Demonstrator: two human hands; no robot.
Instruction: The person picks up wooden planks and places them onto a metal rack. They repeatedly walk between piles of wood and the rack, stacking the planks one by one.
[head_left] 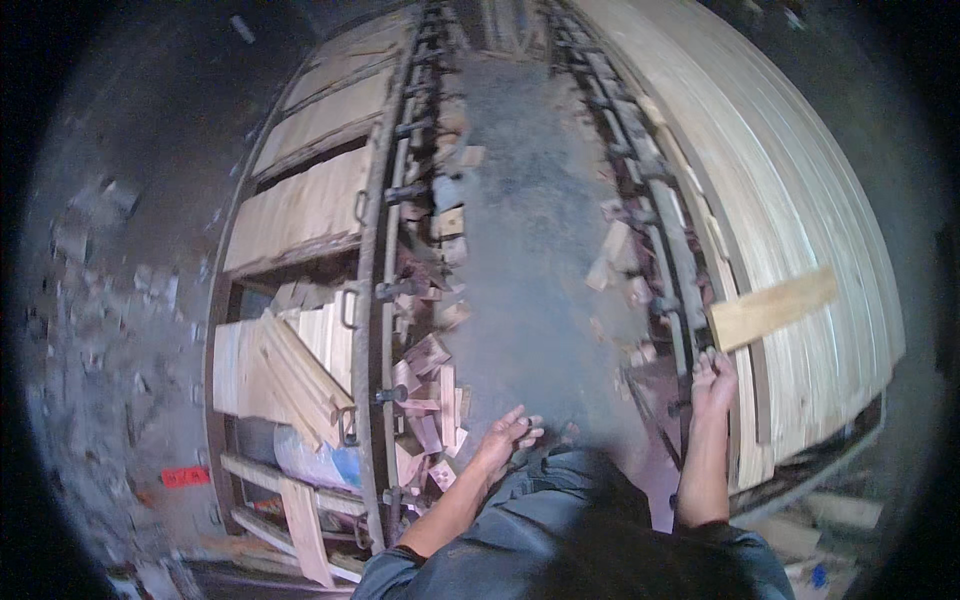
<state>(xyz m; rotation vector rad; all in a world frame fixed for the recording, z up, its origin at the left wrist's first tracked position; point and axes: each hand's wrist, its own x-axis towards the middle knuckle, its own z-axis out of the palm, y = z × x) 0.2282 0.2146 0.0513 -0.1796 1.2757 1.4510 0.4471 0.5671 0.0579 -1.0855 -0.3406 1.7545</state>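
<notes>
My left hand [510, 435] hovers over the aisle in front of my body, its fingers loosely bent and apart, with nothing seen in them. Beside the right-hand rack, my right hand [713, 380] is closed with the fingers curled in; whatever it may grip is hidden. Just beyond that hand, a short yellowish wooden board [775, 306] lies crosswise over the wide panel of pale wood strips [790, 180]. The dark metal rail of the right rack [655, 215] runs along the panel's near side.
On the left, a metal rack [372, 250] carries wooden panels [300, 215] and several loose strips [300, 375]. Wood offcuts [430, 405] litter the floor along both racks. The grey aisle floor [535, 250] runs between them. A red label [186, 476] shows at far left.
</notes>
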